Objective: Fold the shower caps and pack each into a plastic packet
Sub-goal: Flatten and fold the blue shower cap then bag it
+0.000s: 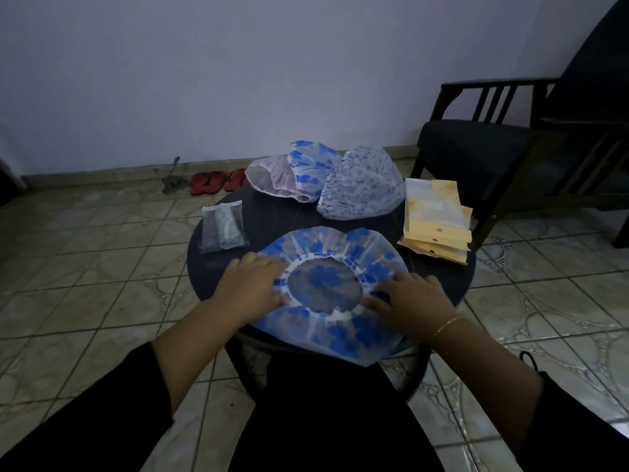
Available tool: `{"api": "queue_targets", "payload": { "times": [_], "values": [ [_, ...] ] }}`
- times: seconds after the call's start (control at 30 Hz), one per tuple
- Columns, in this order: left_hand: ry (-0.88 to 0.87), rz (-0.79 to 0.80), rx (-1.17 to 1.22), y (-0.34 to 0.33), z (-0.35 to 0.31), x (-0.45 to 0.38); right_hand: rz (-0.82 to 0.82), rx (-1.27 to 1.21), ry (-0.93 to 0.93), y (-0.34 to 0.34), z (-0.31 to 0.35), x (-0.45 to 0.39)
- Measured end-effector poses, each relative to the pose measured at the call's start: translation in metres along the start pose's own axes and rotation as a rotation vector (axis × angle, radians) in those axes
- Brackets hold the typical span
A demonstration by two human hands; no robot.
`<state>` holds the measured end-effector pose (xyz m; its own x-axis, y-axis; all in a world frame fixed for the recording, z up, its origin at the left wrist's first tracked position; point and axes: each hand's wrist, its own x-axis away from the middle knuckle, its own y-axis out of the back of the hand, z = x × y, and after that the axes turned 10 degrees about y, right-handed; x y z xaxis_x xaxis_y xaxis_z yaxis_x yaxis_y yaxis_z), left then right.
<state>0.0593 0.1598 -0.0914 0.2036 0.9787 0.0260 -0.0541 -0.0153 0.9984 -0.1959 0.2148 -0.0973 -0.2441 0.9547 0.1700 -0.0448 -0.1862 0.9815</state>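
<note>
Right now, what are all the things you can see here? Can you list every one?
Spread shower cap: one, white with blue flowers, near side of table, opening up.
Other shower caps: three at the far side; pink, blue-flowered, white with small blue print.
Packets: a yellow-orange stack, table's right edge; exact count unclear.
Clear packet: one, with something green inside, table's left.
Table: one, round, dark.
Armchair: one, dark, far right.
Sandals: red, on the floor by the wall.
Left hand: flat on the spread cap's left.
Right hand: flat on its right.
</note>
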Motion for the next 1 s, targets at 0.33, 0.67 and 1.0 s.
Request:
{"api": "queue_targets", "payload": {
  "times": [0.33,0.67,1.0],
  "values": [
    [0.171,0.388,0.168,-0.025,-0.02,0.008,-0.455,0.033,0.264,0.001,0.013,-0.03],
    [0.093,0.238,0.183,-0.047,-0.011,0.016,0.017,-0.073,0.031,-0.032,-0.004,-0.046],
    [-0.206,-0.42,0.385,-0.047,0.029,0.015,-0.104,-0.025,-0.085,-0.009,0.001,-0.008]
  ]
}}
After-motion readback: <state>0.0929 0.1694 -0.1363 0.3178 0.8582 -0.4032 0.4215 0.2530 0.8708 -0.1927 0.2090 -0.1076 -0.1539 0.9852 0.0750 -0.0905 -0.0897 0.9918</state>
